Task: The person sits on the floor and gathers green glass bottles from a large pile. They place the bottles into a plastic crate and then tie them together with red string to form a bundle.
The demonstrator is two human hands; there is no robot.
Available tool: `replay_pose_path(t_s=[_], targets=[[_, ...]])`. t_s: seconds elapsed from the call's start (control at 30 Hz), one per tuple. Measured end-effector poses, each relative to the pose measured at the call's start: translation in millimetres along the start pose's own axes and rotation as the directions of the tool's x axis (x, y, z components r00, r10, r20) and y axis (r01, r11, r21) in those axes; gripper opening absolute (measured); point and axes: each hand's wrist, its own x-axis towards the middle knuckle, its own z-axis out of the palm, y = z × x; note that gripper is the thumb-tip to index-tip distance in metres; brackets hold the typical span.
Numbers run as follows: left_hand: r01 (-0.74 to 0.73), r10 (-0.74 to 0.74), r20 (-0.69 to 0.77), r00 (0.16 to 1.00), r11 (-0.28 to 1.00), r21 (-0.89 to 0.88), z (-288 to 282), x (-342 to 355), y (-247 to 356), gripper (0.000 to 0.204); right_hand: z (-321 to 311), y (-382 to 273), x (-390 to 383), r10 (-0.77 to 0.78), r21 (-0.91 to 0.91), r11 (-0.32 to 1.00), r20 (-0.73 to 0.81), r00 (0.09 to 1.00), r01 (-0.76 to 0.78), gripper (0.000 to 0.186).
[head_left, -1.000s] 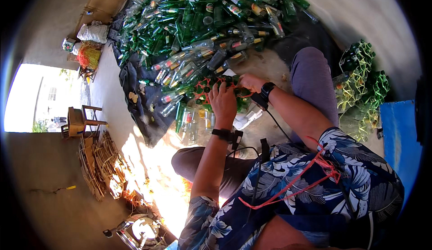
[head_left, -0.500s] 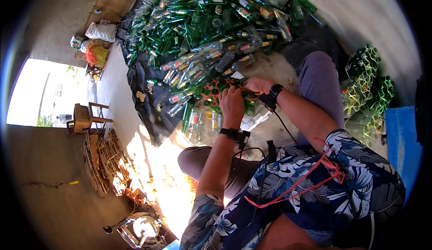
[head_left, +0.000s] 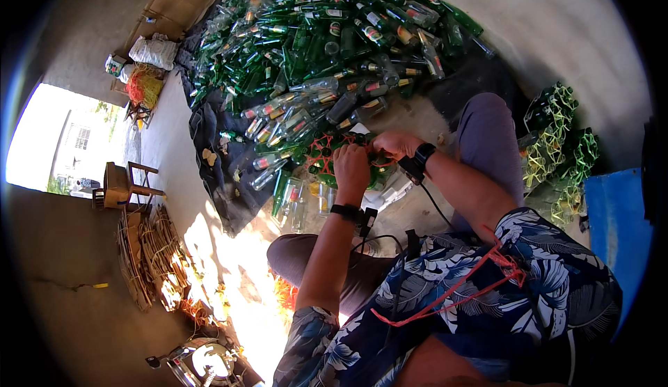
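I'm seeing both hands working mid-frame: left hand (head_left: 351, 164) and right hand (head_left: 392, 143) are curling closed around a red-netted bottle bundle (head_left: 327, 156) (grip detail's blurry), just below the big bottle pile (head_left: 320, 39).

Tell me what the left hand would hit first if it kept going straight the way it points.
The left hand points up the picture, already resting on the red netted bundle of green bottles. Past that, it would probably meet the big bottle pile; depth is hard to judge.
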Motion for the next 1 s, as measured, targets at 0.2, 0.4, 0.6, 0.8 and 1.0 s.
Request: replay_pose_path(t_s=[0.2,0.4,0.6,0.8,1.0], targets=[[-0.052,0.051,-0.017,0.999,0.997,-0.056,0,-3,-8,0.009,7,-4,-6,-0.014,0.062,0.998,0.034,0.999,0.012,0.009],[0.074,-0.077,-0.005,0.997,0.974,-0.215,-1,0,-11,0.009,18,-5,-15,-0.021,0.043,0.999,-0.055,0.998,0.023,0.019],[0.067,-0.073,-0.010,0.997,0.954,-0.291,-15,-4,-16,0.015,18,-20,-34,0.034,-0.106,0.993,-0.136,0.990,-0.049,0.019],[0.236,-0.179,0.211,0.961,0.929,-0.286,-27,-1,-10,0.017,17,-31,-48,-0.088,-0.223,0.974,-0.214,0.973,0.039,0.018],[0.374,-0.274,0.313,0.910,0.867,-0.329,-31,7,-20,0.019,34,-43,-66,-0.476,-0.494,0.808,-0.222,0.851,0.323,0.019]])
